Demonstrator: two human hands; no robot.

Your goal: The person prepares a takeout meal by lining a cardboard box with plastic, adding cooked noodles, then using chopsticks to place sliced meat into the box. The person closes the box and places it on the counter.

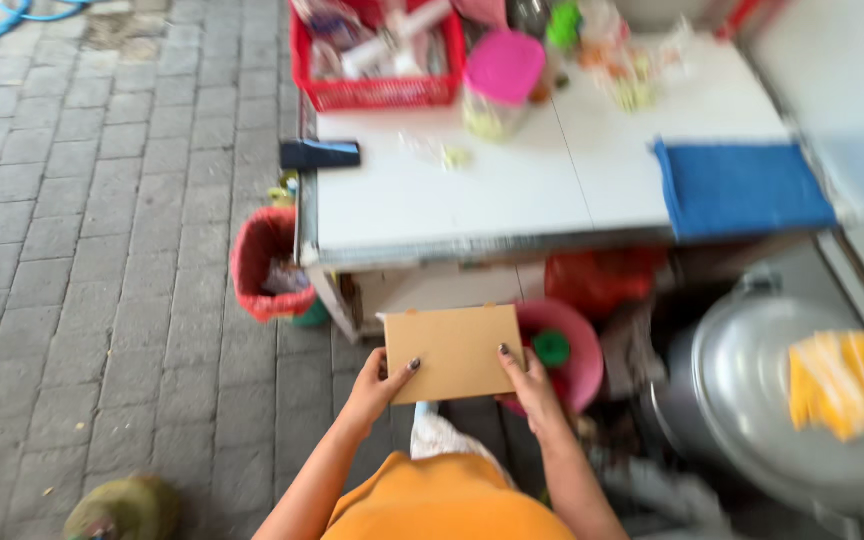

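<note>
Both bare arms reached forward. The left hand (380,383) and the right hand (530,385) were held up close together, thumbs on top, fingers curled under.

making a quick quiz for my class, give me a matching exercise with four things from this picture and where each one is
Things:
1. cardboard box
2. blue cloth
3. red basket
4. yellow cloth

Places:
A. on the metal pot lid
B. far left end of the white table
C. held between left hand and right hand
D. right edge of the white table

Pairs: 1-C, 2-D, 3-B, 4-A
</note>
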